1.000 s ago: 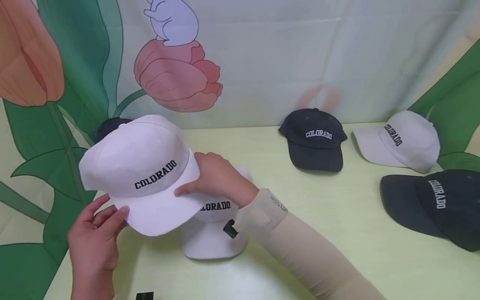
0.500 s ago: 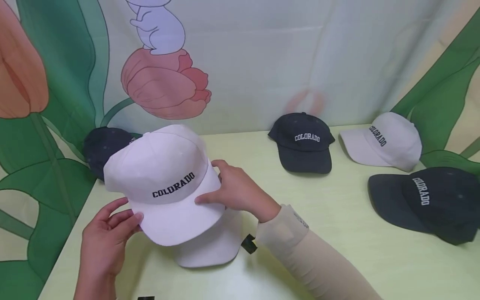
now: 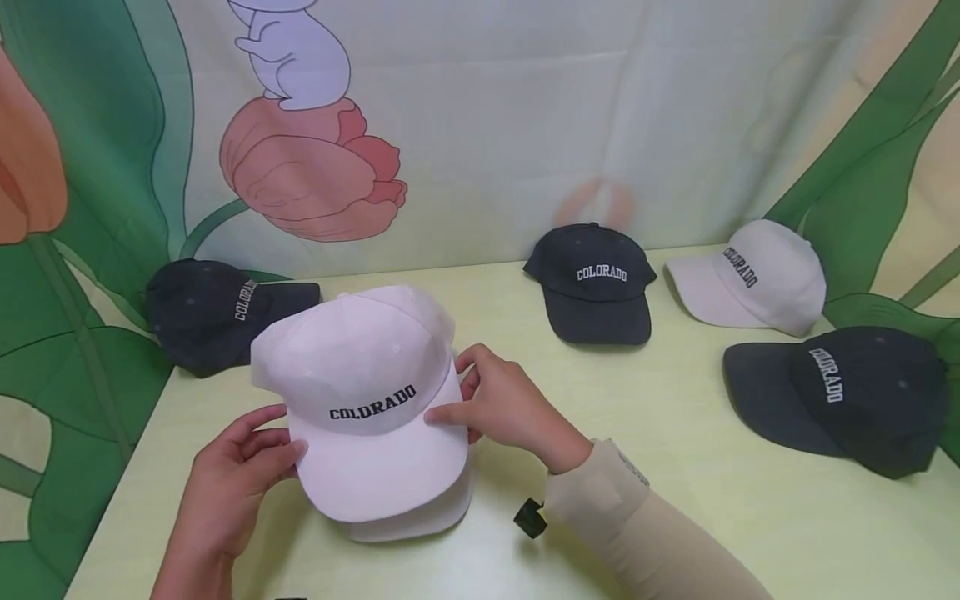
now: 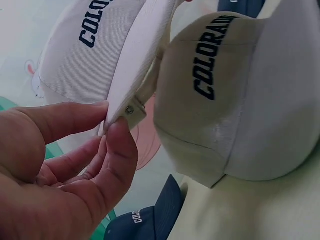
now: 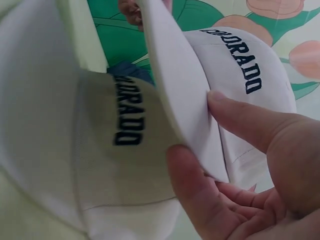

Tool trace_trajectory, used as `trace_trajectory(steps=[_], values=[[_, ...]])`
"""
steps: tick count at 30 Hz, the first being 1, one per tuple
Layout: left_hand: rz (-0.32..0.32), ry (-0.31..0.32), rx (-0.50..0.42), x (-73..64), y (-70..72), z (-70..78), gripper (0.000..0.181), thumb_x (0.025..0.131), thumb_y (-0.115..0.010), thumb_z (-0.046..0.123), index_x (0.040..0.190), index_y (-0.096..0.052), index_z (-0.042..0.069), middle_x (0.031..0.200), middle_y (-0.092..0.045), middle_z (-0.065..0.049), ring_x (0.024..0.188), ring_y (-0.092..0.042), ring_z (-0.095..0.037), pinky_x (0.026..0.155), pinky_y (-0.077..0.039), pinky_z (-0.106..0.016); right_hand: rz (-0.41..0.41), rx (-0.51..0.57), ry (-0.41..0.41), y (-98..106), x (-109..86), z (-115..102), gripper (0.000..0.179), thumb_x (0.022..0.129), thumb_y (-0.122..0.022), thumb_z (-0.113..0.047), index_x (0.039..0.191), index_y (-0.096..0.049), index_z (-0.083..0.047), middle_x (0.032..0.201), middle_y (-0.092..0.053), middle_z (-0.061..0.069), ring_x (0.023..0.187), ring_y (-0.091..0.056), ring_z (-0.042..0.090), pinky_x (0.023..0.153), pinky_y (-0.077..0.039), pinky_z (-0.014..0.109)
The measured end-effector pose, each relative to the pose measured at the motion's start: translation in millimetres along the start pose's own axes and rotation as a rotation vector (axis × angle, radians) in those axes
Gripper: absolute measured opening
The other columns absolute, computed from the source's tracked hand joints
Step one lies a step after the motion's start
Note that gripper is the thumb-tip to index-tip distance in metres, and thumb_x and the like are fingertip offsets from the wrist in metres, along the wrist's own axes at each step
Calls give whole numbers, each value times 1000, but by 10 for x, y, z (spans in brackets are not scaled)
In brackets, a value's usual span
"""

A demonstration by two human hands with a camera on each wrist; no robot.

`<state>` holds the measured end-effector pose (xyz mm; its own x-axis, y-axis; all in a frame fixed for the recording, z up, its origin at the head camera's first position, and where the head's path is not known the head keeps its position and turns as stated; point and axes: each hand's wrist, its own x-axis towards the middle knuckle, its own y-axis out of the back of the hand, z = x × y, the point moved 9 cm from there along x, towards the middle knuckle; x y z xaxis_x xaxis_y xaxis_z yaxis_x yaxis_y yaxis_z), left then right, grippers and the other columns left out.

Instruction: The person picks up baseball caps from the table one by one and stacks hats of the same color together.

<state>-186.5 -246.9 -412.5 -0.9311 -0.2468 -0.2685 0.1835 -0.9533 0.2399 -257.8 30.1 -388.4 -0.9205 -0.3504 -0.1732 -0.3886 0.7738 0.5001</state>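
Note:
Both hands hold a white baseball cap [image 3: 352, 350] with black COLORADO lettering, brim toward me. My left hand [image 3: 236, 483] pinches the brim's left edge between thumb and fingers, as the left wrist view also shows with the left hand [image 4: 75, 165]. On the other side my right hand [image 3: 513, 412] pinches the brim's right edge, thumb on top. Just under the held cap sits a second white cap [image 3: 420, 521], mostly covered in the head view. In the right wrist view that lower white cap [image 5: 115, 165] is apart from the brim above it.
A dark cap [image 3: 206, 312] lies at the back left of the pale table [image 3: 637, 400]. Another dark cap [image 3: 596, 292] stands at the back, beside a white cap [image 3: 757, 279]. A further dark cap [image 3: 847, 400] lies at the right. A printed cloth [image 3: 480, 150] hangs behind.
Both hands have brought the held white cap rightward and down over the lower white cap, now covering most of it. The dark cap at the back left has come into fuller view.

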Motion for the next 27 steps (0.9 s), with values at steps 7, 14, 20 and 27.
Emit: trace_trajectory(steps=[7,14,20,27], values=[[-31,-23,86,32,-110,-54,57,88,-71,12,139,-46,7,97,-59,1,78,-65,-5,73,-57,-24,15,93,-23,-79,-81,244,58,72,-85,-32,112,-48,-12,89,-61,8,53,-68,24,60,-56,33],[-61,7,189,44,-169,-142,57,89,-68,10,141,-44,7,107,-57,-9,79,-62,-3,73,-57,-23,30,138,-38,-216,-136,424,59,71,-86,-31,109,-44,-13,85,-62,7,50,-66,22,59,-54,33],[-92,7,242,56,-230,-200,56,89,-66,8,141,-45,5,111,-57,-15,79,-61,-3,72,-57,-23,42,111,-54,-286,-146,560,58,72,-85,-34,109,-45,-14,83,-62,6,50,-66,20,59,-51,29],[-121,6,350,107,-291,-278,51,90,-65,11,137,-48,1,111,-58,-19,81,-61,-10,69,-54,-23,42,58,-70,-335,-153,680,55,72,-84,-37,106,-47,-14,77,-63,3,49,-65,18,58,-46,27]])
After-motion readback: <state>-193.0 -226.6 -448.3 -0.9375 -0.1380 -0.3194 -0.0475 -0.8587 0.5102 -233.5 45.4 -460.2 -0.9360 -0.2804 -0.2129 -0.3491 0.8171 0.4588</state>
